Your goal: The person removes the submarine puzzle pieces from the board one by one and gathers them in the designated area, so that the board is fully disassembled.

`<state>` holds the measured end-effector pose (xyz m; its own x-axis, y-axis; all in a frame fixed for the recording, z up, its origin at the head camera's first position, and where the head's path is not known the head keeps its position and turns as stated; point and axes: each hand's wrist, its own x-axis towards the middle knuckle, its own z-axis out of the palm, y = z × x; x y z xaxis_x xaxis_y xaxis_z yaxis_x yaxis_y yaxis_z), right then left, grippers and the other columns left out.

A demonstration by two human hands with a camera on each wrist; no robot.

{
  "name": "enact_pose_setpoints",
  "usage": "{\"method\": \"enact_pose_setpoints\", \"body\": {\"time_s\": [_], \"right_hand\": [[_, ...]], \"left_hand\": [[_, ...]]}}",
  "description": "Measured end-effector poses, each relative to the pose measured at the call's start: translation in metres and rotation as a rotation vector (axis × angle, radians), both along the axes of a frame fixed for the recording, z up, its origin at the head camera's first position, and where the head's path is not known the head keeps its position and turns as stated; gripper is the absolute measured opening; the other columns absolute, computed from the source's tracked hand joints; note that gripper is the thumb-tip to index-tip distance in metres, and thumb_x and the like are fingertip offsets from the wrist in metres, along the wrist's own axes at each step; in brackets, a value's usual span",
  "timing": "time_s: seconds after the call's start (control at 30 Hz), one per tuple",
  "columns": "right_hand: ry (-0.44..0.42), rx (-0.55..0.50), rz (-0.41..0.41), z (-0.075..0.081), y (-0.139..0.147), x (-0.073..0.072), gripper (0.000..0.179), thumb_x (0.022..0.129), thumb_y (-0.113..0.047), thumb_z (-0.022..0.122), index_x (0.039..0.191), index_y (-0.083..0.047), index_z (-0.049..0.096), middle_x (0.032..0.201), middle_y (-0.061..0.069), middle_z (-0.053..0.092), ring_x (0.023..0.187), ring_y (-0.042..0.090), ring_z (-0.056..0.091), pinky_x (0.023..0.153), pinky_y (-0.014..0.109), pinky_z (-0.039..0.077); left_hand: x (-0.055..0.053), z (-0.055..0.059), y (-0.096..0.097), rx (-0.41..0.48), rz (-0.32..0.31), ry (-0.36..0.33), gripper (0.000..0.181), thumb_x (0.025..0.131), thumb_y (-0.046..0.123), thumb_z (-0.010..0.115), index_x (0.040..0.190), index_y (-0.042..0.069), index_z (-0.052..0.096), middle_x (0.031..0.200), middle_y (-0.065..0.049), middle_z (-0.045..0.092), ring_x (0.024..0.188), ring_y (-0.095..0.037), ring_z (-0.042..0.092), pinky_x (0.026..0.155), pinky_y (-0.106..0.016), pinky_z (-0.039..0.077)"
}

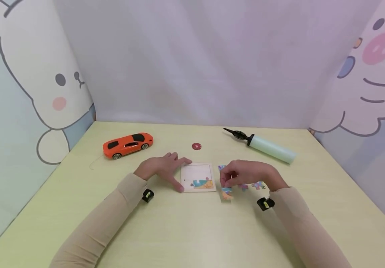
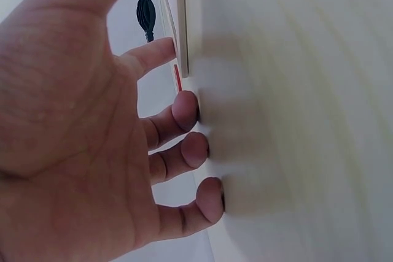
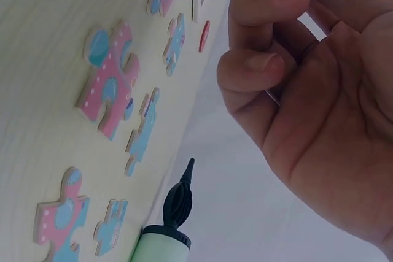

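Observation:
A square puzzle board [image 1: 195, 172] lies on the table with a teal and orange section [image 1: 203, 184] along its lower right edge. My left hand [image 1: 164, 168] is spread at the board's left side, thumb at the near corner and index finger at the far one. In the left wrist view its other fingertips [image 2: 195, 150] rest by the tabletop. My right hand [image 1: 244, 173] has curled fingers and pinches a blue and orange puzzle piece [image 1: 227, 194] just right of the board. Pink and blue pieces [image 3: 110, 81] lie beneath and beyond this hand, partly hidden in the head view.
An orange toy car [image 1: 128, 145] stands at the back left. Behind the board lies a red round chip [image 1: 196, 146]. A pale green hand pump [image 1: 269, 148] with a black nozzle lies at the back right. A pale curtain [image 1: 195, 74] hangs behind the table.

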<state>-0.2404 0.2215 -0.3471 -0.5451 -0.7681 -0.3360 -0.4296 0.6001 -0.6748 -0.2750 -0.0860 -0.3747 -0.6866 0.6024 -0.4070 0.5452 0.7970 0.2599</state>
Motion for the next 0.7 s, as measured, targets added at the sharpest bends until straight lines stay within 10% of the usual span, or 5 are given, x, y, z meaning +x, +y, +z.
{"method": "enact_pose_setpoints", "body": {"time_s": [0.3,0.7], "right_hand": [[-0.07,0.068,0.016,-0.004,-0.0035,-0.0004,0.013,0.096,-0.004,0.064,0.089,-0.013,0.07,0.073,-0.003,0.057,0.056,0.011,0.045,0.054,0.024,0.04],[-0.113,0.097,0.004,-0.0078,-0.0024,-0.004,0.019,0.095,0.0,0.063,0.087,-0.014,0.072,0.074,-0.006,0.058,0.058,0.012,0.046,0.055,0.025,0.039]], "left_hand": [[0.0031,0.0016,-0.0008,0.008,0.007,-0.017,0.102,0.074,0.062,0.08,0.156,0.028,0.029,0.128,-0.01,0.043,0.118,-0.028,0.04,0.094,-0.049,0.042],[-0.0009,0.0003,-0.001,-0.004,-0.003,-0.008,0.104,0.073,0.065,0.079,0.156,0.028,0.028,0.123,-0.007,0.043,0.114,-0.025,0.041,0.09,-0.045,0.043]]}}
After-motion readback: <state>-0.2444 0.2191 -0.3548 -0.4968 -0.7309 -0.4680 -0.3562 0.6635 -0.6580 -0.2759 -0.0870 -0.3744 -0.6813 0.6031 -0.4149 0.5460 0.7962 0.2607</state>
